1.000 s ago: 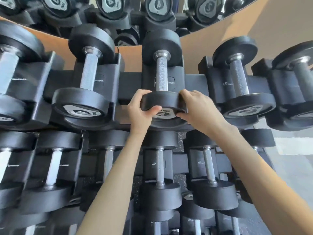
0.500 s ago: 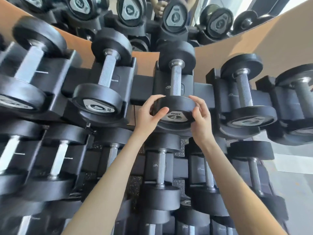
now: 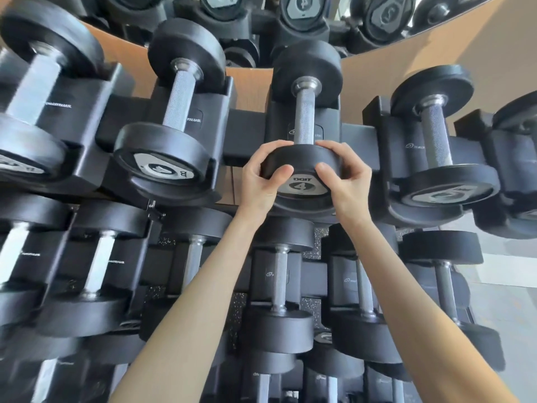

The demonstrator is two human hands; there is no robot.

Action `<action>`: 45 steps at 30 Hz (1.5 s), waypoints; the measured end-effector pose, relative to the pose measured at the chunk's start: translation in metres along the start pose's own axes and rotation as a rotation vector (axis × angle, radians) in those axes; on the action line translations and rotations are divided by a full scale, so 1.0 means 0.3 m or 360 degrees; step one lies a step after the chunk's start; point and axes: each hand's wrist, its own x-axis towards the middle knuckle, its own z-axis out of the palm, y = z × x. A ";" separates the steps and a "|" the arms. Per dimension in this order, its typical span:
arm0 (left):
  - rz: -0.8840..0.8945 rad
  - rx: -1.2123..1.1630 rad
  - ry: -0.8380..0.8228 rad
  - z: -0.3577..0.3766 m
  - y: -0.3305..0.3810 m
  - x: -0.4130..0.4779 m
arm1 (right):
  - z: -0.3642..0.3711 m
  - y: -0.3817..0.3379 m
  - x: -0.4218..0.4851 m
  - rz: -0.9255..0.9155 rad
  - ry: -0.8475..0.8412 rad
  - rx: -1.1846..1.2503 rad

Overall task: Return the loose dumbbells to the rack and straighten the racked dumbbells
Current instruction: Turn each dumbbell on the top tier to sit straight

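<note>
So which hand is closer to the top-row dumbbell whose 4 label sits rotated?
Left. The left hand grips the upright-4 dumbbell on the side facing the rotated-label dumbbell; the right hand grips its far side.

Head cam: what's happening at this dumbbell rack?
A person stands at the rack with both hands on the near head of the dumbbell marked 4. The left hand and right hand grip its rim from either side. The dumbbell sits in its cradle on the top row, with dumbbells racked alongside and below.
</note>
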 end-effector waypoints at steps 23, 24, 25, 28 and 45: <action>0.0353 0.2216 -0.0080 -0.390 0.402 -0.507 | -0.025 -0.205 -0.434 -0.0521 -0.0374 -0.1747; 0.0353 0.2308 -0.0098 -0.398 0.417 -0.549 | -0.020 -0.206 -0.470 -0.0509 -0.0402 -0.1765; 0.0331 0.2384 -0.0117 -0.403 0.430 -0.591 | -0.016 -0.206 -0.504 -0.0488 -0.0435 -0.1776; 0.0245 0.2552 -0.0173 -0.407 0.447 -0.701 | -0.010 -0.205 -0.591 -0.0407 -0.0574 -0.1834; 0.0320 0.2608 -0.0352 -0.651 0.499 -0.551 | 0.235 -0.278 -0.505 -0.0493 -0.0626 -0.1408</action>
